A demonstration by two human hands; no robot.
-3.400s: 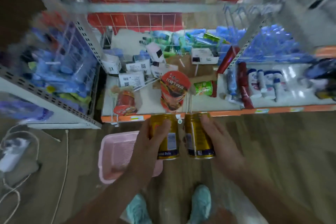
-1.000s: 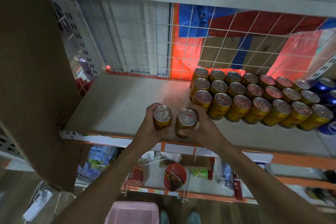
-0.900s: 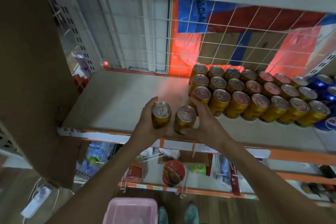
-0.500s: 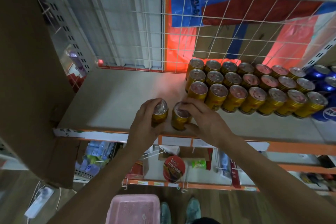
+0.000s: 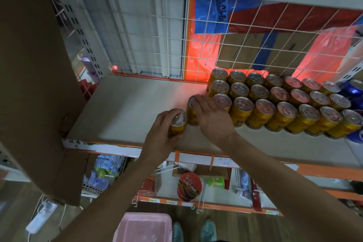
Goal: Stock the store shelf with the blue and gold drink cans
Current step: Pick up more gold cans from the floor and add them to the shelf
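Three rows of gold drink cans (image 5: 282, 102) stand on the grey shelf board (image 5: 127, 108), filling its right half. My left hand (image 5: 161, 133) grips one gold can (image 5: 177, 124) upright near the shelf's front edge. My right hand (image 5: 212, 118) covers a second gold can (image 5: 191, 112) from above, fingers curled over its top, pressing it against the left end of the front row. That can's lower part is hidden by my hand.
White wire mesh (image 5: 245, 31) backs the shelf. A brown cardboard panel (image 5: 33, 65) walls the left side. Blue cans (image 5: 353, 90) stand at the far right. Below are a lower shelf with a red noodle cup (image 5: 189, 186) and a pink basket (image 5: 145, 228) on the floor.
Both hands rose from the basket to the upper shelf with a can each. Over the last second they moved onto the shelf; the right can slid back against the front row.
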